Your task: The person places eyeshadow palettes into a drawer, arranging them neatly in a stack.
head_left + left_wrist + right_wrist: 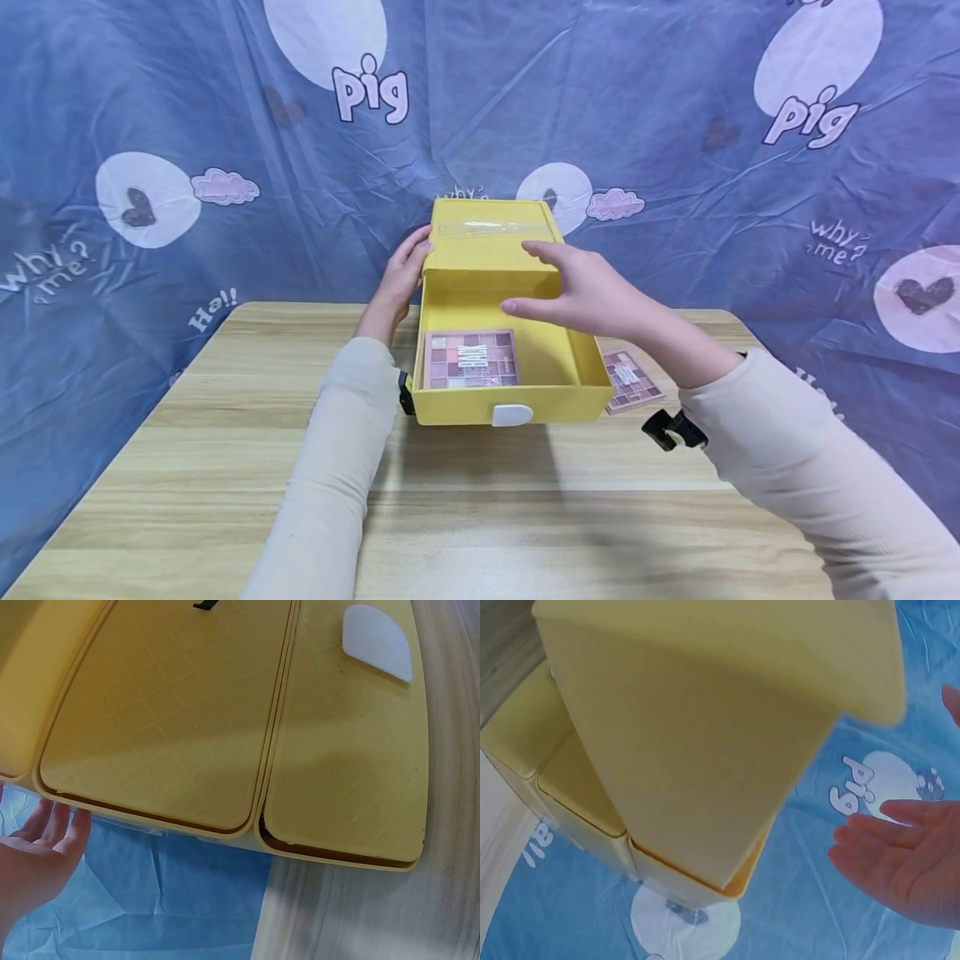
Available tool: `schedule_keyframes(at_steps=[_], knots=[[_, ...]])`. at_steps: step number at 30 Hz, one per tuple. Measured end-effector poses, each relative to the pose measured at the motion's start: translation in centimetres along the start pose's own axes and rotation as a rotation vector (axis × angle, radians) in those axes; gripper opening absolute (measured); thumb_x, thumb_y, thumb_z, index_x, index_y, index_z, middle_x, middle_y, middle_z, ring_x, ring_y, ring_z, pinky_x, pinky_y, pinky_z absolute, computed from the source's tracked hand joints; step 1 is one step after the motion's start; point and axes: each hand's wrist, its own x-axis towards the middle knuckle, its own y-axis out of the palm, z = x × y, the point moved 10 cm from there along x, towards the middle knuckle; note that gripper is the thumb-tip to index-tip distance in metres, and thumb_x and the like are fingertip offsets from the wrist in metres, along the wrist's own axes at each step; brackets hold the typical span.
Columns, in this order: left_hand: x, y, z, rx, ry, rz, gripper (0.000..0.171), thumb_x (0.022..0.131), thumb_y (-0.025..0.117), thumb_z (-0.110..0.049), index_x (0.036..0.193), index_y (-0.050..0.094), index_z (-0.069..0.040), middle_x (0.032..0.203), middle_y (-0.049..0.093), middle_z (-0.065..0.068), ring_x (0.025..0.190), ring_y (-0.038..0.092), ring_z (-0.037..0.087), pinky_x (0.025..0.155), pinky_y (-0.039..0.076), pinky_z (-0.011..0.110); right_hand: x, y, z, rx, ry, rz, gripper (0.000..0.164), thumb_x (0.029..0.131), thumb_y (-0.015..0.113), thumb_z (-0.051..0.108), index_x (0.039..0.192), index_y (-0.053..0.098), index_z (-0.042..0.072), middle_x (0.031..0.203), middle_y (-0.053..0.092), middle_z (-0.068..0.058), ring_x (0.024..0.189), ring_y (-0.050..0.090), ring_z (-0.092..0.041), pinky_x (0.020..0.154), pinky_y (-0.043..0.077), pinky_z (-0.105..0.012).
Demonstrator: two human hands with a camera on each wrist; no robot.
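Yellow drawer unit (491, 257) on the wood-grain desk (225, 467), a strip of clear tape (491, 227) across its top. Top drawer (581, 354) pulled well out toward the person; white tab (512, 415) on its front. One makeup palette (471, 360) lies flat inside, in the near left corner, lettered face up; bare yellow floor to its right. Second palette (632, 379) flat on the desk, right of the unit, its near-left part hidden by the drawer corner. Left hand (397, 279) rests against the unit's left side, high up; grip not closed round anything, fingers laid along the wall. Right hand (592, 287) held above the drawer's right half, grip loose and holding nothing, thumb well apart from the fingers; right wrist view shows a gap between hand and drawer. Left wrist view: two lower drawer fronts (165, 712) pushed in, faint diamond pattern. Pale sleeves (322, 483) on both arms. Blue printed cloth (187, 92) hangs behind.
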Motion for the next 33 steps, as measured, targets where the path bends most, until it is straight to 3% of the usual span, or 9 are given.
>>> schedule_keyframes(at_steps=[8, 18, 26, 33], knots=[[0.1, 0.0, 0.2, -0.010, -0.002, 0.005, 0.043, 0.089, 0.045, -0.020, 0.131, 0.037, -0.011, 0.128, 0.040, 0.009, 0.101, 0.045, 0.016, 0.085, 0.036, 0.033, -0.7, -2.3, -1.8, 0.024, 0.065, -0.100, 0.079, 0.072, 0.061, 0.050, 0.131, 0.034, 0.007, 0.132, 0.034, -0.011, 0.118, 0.030, -0.026, 0.092, 0.025, -0.044], [0.1, -0.1, 0.2, -0.009, 0.005, 0.001, 0.043, 0.089, 0.045, -0.020, 0.131, 0.038, -0.011, 0.127, 0.041, 0.009, 0.098, 0.046, 0.016, 0.081, 0.038, 0.031, -2.4, -3.8, -5.4, 0.231, 0.149, -0.278, 0.066, 0.079, 0.057, 0.040, 0.131, 0.035, 0.007, 0.130, 0.037, -0.010, 0.117, 0.033, -0.025, 0.091, 0.029, -0.042], [0.1, -0.1, 0.1, -0.016, 0.006, 0.002, 0.043, 0.089, 0.045, -0.019, 0.131, 0.038, -0.010, 0.127, 0.040, 0.009, 0.096, 0.047, 0.015, 0.079, 0.039, 0.029, -3.8, -3.3, -8.5, 0.317, 0.221, -0.319, 0.064, 0.081, 0.056, 0.039, 0.131, 0.033, 0.005, 0.131, 0.036, -0.012, 0.117, 0.033, -0.027, 0.091, 0.029, -0.043], [0.2, -0.3, 0.4, -0.006, -0.003, -0.014, 0.043, 0.089, 0.046, -0.020, 0.130, 0.040, -0.012, 0.126, 0.042, 0.008, 0.093, 0.048, 0.014, 0.075, 0.039, 0.027, -5.2, -1.3, -11.8, 0.389, 0.278, -0.311, 0.067, 0.083, 0.054, 0.037, 0.133, 0.028, 0.002, 0.131, 0.033, -0.020, 0.115, 0.032, -0.035, 0.087, 0.031, -0.048]])
